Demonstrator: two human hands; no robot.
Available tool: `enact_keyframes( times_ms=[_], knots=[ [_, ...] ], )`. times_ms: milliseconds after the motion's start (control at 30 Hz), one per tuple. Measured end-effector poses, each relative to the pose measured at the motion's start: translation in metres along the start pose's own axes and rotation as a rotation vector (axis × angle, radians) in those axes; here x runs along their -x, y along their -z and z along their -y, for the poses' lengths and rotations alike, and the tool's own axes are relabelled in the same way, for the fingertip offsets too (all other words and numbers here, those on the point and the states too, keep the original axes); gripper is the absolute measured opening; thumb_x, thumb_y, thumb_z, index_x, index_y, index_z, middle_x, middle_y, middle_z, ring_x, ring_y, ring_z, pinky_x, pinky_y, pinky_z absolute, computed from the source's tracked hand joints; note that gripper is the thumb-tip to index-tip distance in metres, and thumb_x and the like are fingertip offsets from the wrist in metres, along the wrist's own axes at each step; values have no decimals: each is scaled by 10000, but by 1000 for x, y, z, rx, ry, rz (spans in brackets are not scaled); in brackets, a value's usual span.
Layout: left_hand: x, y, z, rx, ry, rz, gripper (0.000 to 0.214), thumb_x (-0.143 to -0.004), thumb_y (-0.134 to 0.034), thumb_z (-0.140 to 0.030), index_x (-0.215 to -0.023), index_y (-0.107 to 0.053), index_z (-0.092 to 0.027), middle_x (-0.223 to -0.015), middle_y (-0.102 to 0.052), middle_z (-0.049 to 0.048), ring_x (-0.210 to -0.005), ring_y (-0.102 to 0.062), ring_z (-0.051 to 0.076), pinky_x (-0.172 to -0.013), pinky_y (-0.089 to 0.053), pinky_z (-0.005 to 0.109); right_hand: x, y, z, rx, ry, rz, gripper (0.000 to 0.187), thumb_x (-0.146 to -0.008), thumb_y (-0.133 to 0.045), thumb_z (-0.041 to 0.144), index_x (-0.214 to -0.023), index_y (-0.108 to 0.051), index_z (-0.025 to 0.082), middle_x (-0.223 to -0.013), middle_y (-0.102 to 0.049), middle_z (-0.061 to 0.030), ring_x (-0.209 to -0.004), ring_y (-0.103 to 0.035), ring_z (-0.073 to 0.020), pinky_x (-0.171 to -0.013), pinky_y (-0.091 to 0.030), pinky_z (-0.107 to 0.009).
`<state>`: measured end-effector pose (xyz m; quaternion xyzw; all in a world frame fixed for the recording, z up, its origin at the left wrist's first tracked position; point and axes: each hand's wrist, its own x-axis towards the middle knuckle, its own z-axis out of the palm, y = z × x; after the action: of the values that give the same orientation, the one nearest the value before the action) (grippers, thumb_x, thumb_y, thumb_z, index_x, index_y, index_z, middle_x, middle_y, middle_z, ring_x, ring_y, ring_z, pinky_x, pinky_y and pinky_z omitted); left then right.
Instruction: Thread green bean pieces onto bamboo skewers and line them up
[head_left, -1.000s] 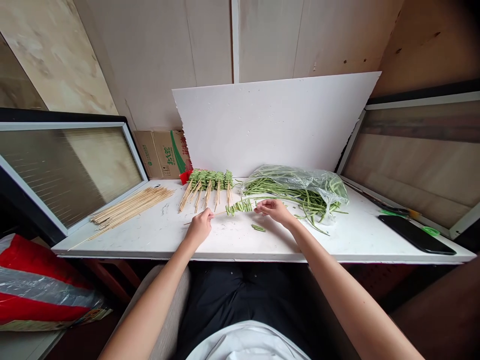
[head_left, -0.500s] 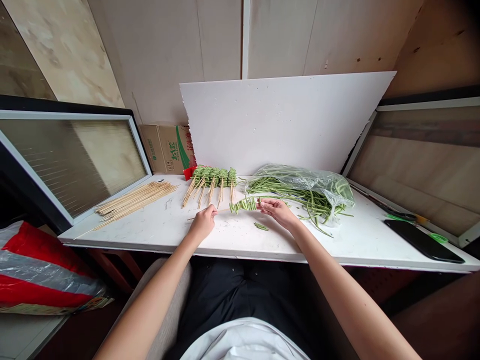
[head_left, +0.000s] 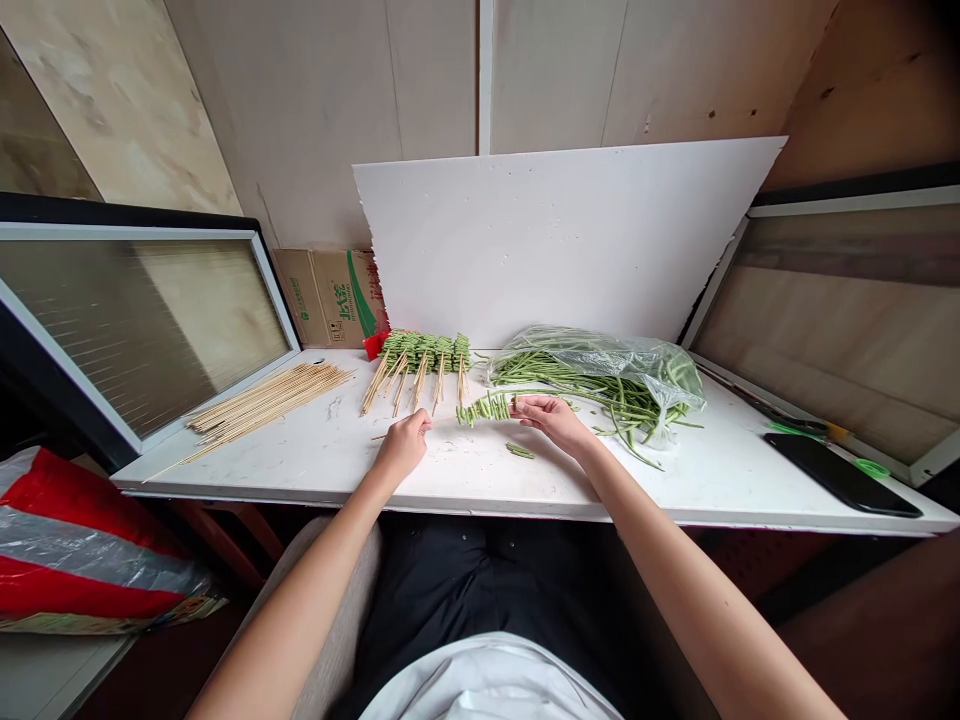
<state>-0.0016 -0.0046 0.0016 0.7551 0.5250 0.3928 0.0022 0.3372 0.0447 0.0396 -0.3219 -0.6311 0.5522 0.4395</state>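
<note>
My left hand is closed around the bare part of a bamboo skewer, whose blunt end pokes out to the left. Cut green bean pieces are threaded crosswise in a row along the skewer's right part. At that right end my right hand pinches a short green bean piece, mostly covered by the fingertips. Whether the skewer's tip passes through this piece I cannot tell. Below, a few loose bean pieces lie on the white table.
Finished bean skewers are piled behind my hands. Bare bamboo skewers lie to the left. Long green beans spill from a clear plastic bag at right. A black phone rests near the right edge; a cardboard box stands behind.
The whole view has shifted slightly. Both hands keep nearly the same places on the skewer, and the right fingers stay at its bean end.
</note>
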Motion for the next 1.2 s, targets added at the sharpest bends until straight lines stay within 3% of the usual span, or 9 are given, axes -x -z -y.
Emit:
enact_keyframes(
  times_ms=[433,867,1200],
  knots=[
    [0,3,-2,-79,-20,45,347,-789,-425,74,-874,-598,-214,-914,-763,77,-900,-742,243,-716,-494,283,1,2,-5,122,-3,-20,341,-768,-851,523,-905,-839,212,-998,-788,-86,-953,-702,-245,-843,-535,-358],
    [0,-1,2,4,-6,-25,305,-842,-447,31,-892,-606,-224,-886,-760,51,-888,-747,213,-702,-501,253,3,-9,10,71,-19,-58,393,-773,-800,590,-869,-796,209,-982,-783,-103,-975,-708,-259,-807,-541,-341],
    [1,0,1,-31,-26,6,342,-808,-426,69,-881,-586,-224,-897,-750,61,-918,-743,221,-720,-510,260,1,-12,6,86,-34,-99,320,-734,-828,515,-766,-772,201,-995,-779,-106,-1025,-702,-269,-813,-556,-337]
  ],
)
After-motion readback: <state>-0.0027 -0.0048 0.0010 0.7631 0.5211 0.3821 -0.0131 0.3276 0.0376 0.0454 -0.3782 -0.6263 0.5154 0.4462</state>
